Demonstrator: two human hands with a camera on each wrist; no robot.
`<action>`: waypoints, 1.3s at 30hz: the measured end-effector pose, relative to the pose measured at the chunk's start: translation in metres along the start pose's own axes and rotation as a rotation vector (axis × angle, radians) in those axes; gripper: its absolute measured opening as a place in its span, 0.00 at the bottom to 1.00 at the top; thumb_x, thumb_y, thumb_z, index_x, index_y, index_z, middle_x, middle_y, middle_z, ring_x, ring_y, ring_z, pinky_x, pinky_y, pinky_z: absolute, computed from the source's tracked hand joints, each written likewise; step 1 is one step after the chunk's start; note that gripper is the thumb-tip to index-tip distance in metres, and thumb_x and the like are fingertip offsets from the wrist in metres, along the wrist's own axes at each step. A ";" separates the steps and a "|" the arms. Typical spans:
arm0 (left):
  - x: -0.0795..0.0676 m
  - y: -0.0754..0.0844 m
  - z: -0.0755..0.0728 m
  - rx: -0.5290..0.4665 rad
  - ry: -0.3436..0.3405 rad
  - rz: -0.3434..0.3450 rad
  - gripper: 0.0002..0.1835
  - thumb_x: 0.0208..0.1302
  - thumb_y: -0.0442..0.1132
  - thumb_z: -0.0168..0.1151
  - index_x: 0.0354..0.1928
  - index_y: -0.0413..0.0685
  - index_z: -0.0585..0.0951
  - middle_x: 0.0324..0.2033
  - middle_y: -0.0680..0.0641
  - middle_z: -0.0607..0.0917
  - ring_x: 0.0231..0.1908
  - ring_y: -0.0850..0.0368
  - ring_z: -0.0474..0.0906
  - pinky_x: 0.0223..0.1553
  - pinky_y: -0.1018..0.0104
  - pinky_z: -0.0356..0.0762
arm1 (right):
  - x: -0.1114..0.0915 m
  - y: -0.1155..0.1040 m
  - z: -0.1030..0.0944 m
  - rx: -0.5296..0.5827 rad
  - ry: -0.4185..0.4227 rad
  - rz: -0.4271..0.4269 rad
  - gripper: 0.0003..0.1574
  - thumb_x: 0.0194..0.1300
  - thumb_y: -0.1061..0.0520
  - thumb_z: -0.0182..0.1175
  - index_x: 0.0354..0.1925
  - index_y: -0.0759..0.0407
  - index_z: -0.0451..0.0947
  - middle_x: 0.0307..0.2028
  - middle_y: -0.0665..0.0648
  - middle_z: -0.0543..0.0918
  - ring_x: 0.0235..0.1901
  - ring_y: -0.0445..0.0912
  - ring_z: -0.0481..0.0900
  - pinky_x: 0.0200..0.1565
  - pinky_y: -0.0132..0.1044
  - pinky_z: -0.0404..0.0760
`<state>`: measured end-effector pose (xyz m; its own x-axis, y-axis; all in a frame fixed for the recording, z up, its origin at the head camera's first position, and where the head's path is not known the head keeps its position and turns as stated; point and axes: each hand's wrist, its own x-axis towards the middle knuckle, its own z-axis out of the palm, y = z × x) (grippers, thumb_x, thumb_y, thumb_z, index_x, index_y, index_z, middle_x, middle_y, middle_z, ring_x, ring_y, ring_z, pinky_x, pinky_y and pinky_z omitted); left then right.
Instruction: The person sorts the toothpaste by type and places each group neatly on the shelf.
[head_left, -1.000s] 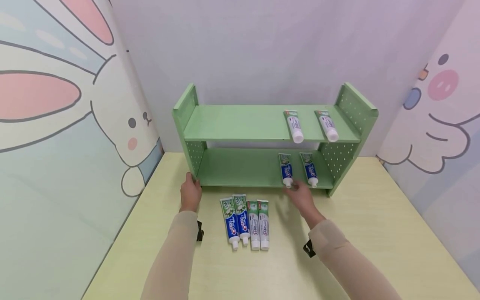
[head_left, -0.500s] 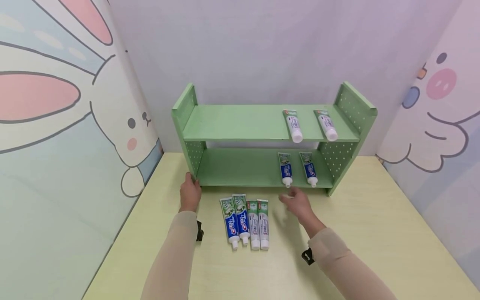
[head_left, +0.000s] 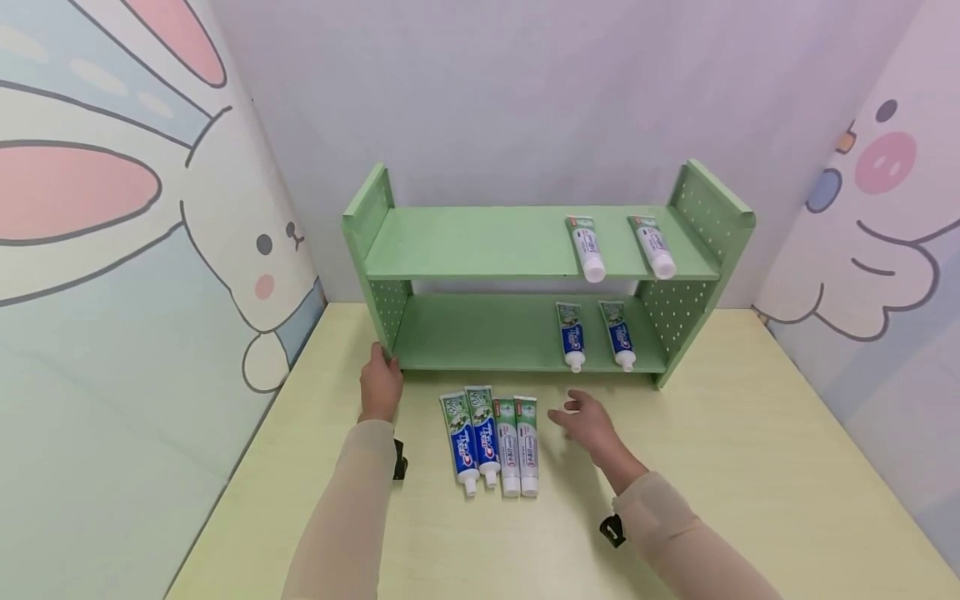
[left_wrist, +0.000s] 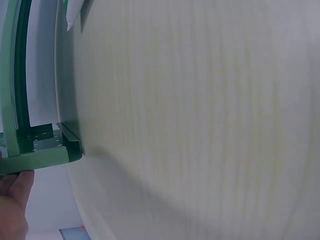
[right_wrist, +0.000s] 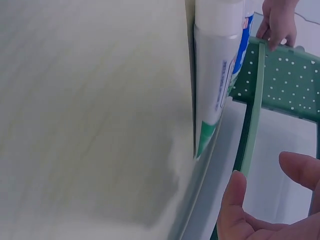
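My left hand (head_left: pixel 381 386) holds the lower front edge of the left end panel of a green two-tier shelf (head_left: pixel 480 242); in the left wrist view its fingers (left_wrist: pixel 22 187) lie against that panel. To the right of the tubes, my right hand (head_left: pixel 588 425) hovers over the table with thumb and fingers apart and nothing between them. Nearest to it lies a white-and-green toothpaste tube (head_left: pixel 527 446), with another white toothpaste tube (head_left: pixel 507 450) beside it. Left of these are two blue-and-green toothpaste tubes (head_left: pixel 486 437), caps toward me.
On the upper tier lie two white toothpaste tubes (head_left: pixel 587 248), toward the right. Below them, two blue toothpaste tubes (head_left: pixel 572 337) rest on the lower tier, caps at its front edge. The pale wooden table (head_left: pixel 750 467) meets cartoon-printed walls at both sides.
My right hand has drawn away from the blue tube on the lower tier, moving down and left toward the tubes on the table, its fingers spreading. My left hand stays at the panel.
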<state>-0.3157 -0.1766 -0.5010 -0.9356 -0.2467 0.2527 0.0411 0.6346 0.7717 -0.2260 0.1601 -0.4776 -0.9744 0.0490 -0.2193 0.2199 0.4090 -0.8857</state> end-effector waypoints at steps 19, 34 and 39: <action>0.000 0.000 0.000 0.010 -0.016 -0.016 0.13 0.74 0.33 0.50 0.56 0.35 0.66 0.48 0.28 0.78 0.49 0.35 0.78 0.43 0.45 0.76 | -0.018 0.004 0.024 -0.096 -0.059 0.017 0.41 0.61 0.60 0.66 0.65 0.77 0.61 0.46 0.67 0.77 0.34 0.51 0.79 0.35 0.44 0.81; 0.000 0.001 -0.001 0.016 -0.006 -0.005 0.13 0.74 0.33 0.50 0.56 0.35 0.66 0.46 0.28 0.79 0.47 0.34 0.78 0.42 0.44 0.76 | -0.028 0.005 0.036 -0.150 -0.116 0.056 0.40 0.61 0.60 0.66 0.64 0.76 0.62 0.41 0.62 0.76 0.31 0.49 0.76 0.32 0.41 0.80; -0.001 0.001 -0.001 0.006 0.001 0.006 0.13 0.74 0.32 0.50 0.55 0.35 0.66 0.45 0.27 0.79 0.46 0.34 0.79 0.41 0.44 0.76 | -0.029 0.009 0.041 -0.174 -0.121 0.059 0.39 0.61 0.60 0.67 0.64 0.76 0.63 0.39 0.59 0.76 0.29 0.47 0.75 0.30 0.39 0.78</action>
<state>-0.3142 -0.1761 -0.5003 -0.9351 -0.2435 0.2575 0.0442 0.6407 0.7666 -0.1936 0.1253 -0.4954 -0.9451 -0.0284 -0.3255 0.2547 0.5599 -0.7884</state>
